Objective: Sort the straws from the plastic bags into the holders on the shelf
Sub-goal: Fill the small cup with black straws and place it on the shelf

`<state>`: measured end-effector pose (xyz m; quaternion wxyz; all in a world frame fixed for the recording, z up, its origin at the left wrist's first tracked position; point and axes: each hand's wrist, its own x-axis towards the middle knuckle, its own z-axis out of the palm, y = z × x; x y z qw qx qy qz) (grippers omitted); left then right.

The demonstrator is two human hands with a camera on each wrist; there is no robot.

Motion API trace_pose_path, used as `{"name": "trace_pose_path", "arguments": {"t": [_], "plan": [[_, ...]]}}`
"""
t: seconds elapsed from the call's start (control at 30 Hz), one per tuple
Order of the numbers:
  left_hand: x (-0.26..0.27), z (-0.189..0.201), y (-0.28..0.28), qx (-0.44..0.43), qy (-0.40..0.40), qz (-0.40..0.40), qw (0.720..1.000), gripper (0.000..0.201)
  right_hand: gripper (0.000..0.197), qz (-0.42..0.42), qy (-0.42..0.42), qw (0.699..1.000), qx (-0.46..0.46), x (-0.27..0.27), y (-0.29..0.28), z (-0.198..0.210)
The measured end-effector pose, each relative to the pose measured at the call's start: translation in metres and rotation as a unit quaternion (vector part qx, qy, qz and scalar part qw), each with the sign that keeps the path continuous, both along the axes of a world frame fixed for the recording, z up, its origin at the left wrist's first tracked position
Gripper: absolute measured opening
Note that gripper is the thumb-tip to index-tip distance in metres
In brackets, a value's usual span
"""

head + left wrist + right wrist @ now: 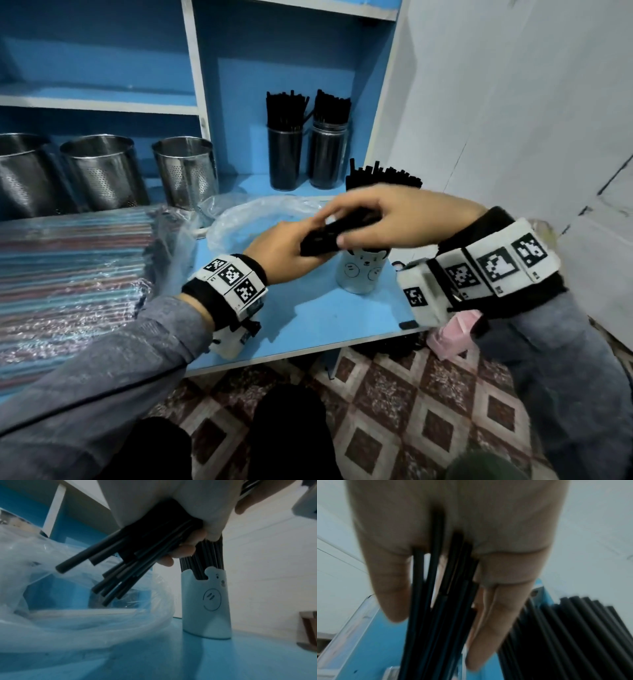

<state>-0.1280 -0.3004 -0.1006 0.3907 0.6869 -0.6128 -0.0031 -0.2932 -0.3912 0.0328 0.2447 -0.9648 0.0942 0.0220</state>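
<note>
Both hands hold one bundle of black straws (342, 228) level above the blue shelf board. My left hand (301, 246) grips its near end, and my right hand (337, 226) pinches it from above between thumb and fingers. Right below stands a pale bear-face holder (361, 274) packed with upright black straws (383, 174). In the left wrist view the bundle (137, 555) fans out over a clear plastic bag (68, 615), beside the bear-face holder (205, 605). In the right wrist view the straws (436, 615) run between my fingers (489, 628).
Two dark holders (284, 157) (329, 154) full of black straws stand at the back of the shelf. Three perforated steel holders (186, 171) line the left compartment. A bag of coloured straws (68, 274) lies on the left. The clear bag (260, 212) lies open mid-shelf. White wall (513, 102) on the right.
</note>
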Motion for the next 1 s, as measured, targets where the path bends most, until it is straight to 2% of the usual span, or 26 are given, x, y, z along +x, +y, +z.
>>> {"name": "trace_pose_path", "arguments": {"t": [0.1,0.13,0.2,0.27,0.37,0.43,0.5,0.63,0.67,0.73,0.8,0.87,0.93,1.0], "plan": [[-0.002,0.006,-0.003,-0.036,0.167,0.008,0.985,0.013,0.022,-0.037,-0.213,0.976,0.037,-0.005,-0.004,0.015],[-0.004,0.008,-0.004,-0.038,0.213,0.007,0.976,0.018,0.020,-0.023,-0.272,0.960,0.059,-0.004,-0.002,0.017],[-0.009,0.012,-0.005,-0.035,0.284,-0.019,0.958,0.025,0.021,0.011,-0.341,0.935,0.094,0.001,0.005,0.017],[-0.015,0.015,-0.005,-0.030,0.313,-0.045,0.948,0.024,0.021,0.025,-0.367,0.924,0.103,0.012,0.013,0.011],[-0.019,0.009,-0.007,-0.027,0.358,-0.049,0.932,0.023,0.020,-0.001,-0.364,0.930,0.061,0.030,0.020,-0.005],[-0.017,0.002,-0.006,-0.026,0.378,-0.043,0.924,0.021,0.019,-0.018,-0.313,0.949,-0.010,0.040,0.021,-0.018],[-0.015,0.001,-0.005,-0.017,0.383,-0.036,0.923,0.017,0.020,-0.021,-0.273,0.961,-0.036,0.045,0.022,-0.029],[-0.011,-0.001,-0.001,0.003,0.398,-0.035,0.917,0.015,0.034,-0.023,-0.268,0.963,0.006,0.048,0.031,-0.038],[-0.011,-0.002,0.000,0.013,0.401,-0.033,0.916,0.009,0.034,-0.025,-0.266,0.964,0.009,0.049,0.032,-0.038],[-0.009,-0.009,0.000,0.059,0.397,-0.020,0.916,0.019,0.027,-0.031,-0.247,0.968,-0.002,0.049,0.033,-0.039],[-0.007,-0.016,-0.001,0.119,0.373,-0.013,0.920,0.019,0.022,-0.036,-0.225,0.974,-0.019,0.048,0.033,-0.039],[-0.008,-0.020,-0.001,0.150,0.356,0.007,0.922,0.027,0.022,-0.035,-0.220,0.975,-0.020,0.046,0.032,-0.037],[-0.009,-0.020,0.000,0.134,0.326,0.030,0.935,0.037,0.035,-0.032,-0.231,0.973,0.007,0.042,0.031,-0.034],[-0.012,-0.012,0.003,0.082,0.310,0.020,0.947,0.038,0.053,-0.046,-0.247,0.966,0.063,0.036,0.030,-0.030]]}}
